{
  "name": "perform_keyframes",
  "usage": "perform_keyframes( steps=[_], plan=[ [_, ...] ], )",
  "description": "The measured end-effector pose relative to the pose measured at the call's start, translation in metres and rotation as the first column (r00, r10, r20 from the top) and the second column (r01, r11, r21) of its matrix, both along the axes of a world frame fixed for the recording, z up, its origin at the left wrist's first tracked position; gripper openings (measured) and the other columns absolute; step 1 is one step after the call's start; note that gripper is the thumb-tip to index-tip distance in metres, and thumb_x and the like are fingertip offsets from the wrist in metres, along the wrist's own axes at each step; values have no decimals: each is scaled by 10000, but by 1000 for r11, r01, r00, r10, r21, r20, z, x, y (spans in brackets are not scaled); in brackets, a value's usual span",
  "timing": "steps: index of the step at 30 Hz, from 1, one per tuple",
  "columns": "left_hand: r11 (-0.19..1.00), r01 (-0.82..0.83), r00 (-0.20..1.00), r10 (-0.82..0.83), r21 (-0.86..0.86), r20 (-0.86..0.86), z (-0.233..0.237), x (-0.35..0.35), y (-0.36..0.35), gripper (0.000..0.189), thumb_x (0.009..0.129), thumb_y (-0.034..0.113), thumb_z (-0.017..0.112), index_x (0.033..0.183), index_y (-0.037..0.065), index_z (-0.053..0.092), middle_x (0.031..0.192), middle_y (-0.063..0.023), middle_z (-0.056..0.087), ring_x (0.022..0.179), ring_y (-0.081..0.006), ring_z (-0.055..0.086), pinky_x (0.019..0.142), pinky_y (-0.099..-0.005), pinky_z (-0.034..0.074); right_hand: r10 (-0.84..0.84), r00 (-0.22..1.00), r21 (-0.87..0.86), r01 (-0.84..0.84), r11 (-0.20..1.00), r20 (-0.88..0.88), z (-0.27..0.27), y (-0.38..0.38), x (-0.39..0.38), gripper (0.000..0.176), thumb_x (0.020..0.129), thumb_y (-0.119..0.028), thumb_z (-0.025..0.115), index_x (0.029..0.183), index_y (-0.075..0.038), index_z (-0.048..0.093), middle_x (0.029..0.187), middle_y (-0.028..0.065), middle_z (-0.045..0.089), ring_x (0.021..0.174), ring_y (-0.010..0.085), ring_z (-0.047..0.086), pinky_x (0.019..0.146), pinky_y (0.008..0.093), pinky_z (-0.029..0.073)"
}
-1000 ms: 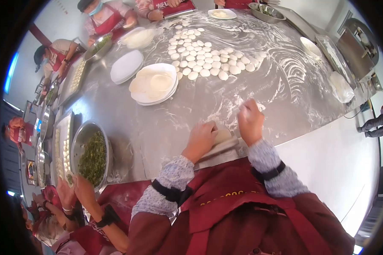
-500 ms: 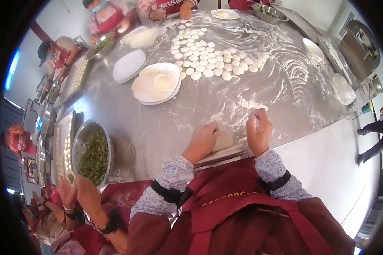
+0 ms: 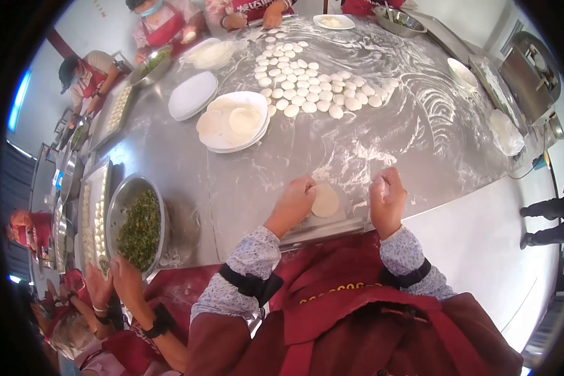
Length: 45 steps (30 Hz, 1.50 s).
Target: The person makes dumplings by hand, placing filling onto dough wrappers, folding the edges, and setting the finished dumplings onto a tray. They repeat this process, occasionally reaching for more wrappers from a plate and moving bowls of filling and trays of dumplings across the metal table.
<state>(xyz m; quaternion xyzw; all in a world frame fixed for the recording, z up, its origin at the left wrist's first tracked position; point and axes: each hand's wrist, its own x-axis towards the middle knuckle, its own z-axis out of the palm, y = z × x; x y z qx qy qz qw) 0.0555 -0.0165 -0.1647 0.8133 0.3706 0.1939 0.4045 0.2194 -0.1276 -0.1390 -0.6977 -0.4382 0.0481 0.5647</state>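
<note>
A thin round dough wrapper (image 3: 325, 200) lies on the floury steel table close to its front edge. My left hand (image 3: 292, 203) is closed, its fingertips pinched at the left rim of that wrapper. To the right of the wrapper and apart from it, my right hand (image 3: 388, 197) is curled in a fist over the table; whatever lies inside its fingers is hidden. Farther up the table several small flattened dough pieces (image 3: 305, 92) are spread in the flour. A stack of white plates (image 3: 257, 136) bears more rolled wrappers (image 3: 229, 122).
At my left stands a steel bowl (image 3: 163, 244) of chopped green filling (image 3: 138, 229), beside a tray (image 3: 109, 178) of dumplings. A co-worker's hands (image 3: 126, 282) are near that bowl. Other people work along the far side. A plastic bag (image 3: 506, 133) lies at the right edge.
The wrapper now lies in fuller view beside my left hand. My right hand has shifted slightly down and right. The co-worker's hands at left have lowered a little.
</note>
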Motion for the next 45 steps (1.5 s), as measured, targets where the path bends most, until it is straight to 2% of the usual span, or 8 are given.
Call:
perform_keyframes(
  steps=[3,6,15,20,26,36,42,45],
  plan=[
    [964,-57,998,60,-258,4,12,8,-7,184,795,131,513,863,-24,585,761,-153,604,694,-231,582,641,-347,462,-13,999,6,13,1000,34,6,15,0,72,778,-62,523,836,-21,516,684,145,569,637,295,603,594,335,462],
    [969,-68,976,114,-235,186,2,18,-4,179,789,128,540,870,-27,574,764,-135,605,686,-211,575,634,-335,461,-11,997,37,8,999,74,4,25,2,75,776,-62,525,837,-19,516,695,149,570,645,305,603,597,339,463],
    [978,-71,997,77,-195,21,5,10,-19,134,755,126,535,790,-2,527,779,-159,572,742,-308,563,666,-385,435,-33,999,15,32,999,40,4,16,0,99,760,-81,535,839,-25,516,664,170,562,628,338,595,570,371,459],
    [991,-129,947,130,-21,292,5,34,-21,74,757,81,509,778,14,535,773,-178,591,765,-343,572,675,-422,438,-3,991,1,3,1000,132,7,79,0,105,746,-76,540,836,-33,510,664,192,567,613,373,574,556,381,456],
    [991,18,998,-27,131,62,1,18,-11,99,762,103,510,785,22,562,735,-177,599,731,-370,570,675,-440,442,-13,999,-1,13,1000,33,4,23,1,113,745,-88,538,843,-41,510,684,208,572,636,393,566,561,392,458],
    [993,82,996,-86,90,39,6,26,-6,120,798,117,516,807,10,571,768,-179,604,769,-347,584,669,-414,450,-4,984,-62,15,998,175,7,78,-1,113,738,-63,529,841,-19,513,656,155,556,599,287,584,574,352,460],
    [987,129,989,-135,93,59,2,3,-4,142,806,143,524,820,16,586,762,-175,606,746,-351,580,665,-415,452,-39,999,-28,38,999,-38,-13,19,6,83,770,-86,520,818,-19,507,659,154,548,566,265,549,552,339,445],
    [973,188,976,-200,138,82,-1,15,-7,152,814,145,508,823,18,592,772,-171,610,733,-355,578,663,-419,451,-55,987,-40,61,997,150,9,66,-3,67,785,-84,508,811,-23,505,646,167,532,557,278,542,548,341,440]
  ],
)
